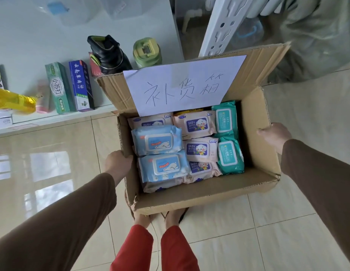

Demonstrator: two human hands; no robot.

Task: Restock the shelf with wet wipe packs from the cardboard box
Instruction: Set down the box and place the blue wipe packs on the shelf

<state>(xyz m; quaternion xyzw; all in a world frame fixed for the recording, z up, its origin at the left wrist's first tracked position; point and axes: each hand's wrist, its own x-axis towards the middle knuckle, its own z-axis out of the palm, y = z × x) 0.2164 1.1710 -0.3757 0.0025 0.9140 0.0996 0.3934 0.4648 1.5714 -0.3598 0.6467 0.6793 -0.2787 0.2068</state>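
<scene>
The cardboard box is held up over the floor, one hand on each side. The left hand has its grip curled over the left wall of the box. The right hand has its grip on the right wall, fingers bent over the rim. Neither hand holds a pack.

The wet wipe packs all lie flat inside the box, tops facing up. Two blue packs sit on the left, close to the left hand. Pink packs are in the middle and two green packs are on the right.

The shelf is to the left and a bit ahead, with toothpaste boxes standing on it. So the left hand is the nearer one to both the blue packs and the shelf. I think the box must go down first, to free a hand. The blue packs look longer from side to side, though the wide view bends things, so I am not sure.
</scene>
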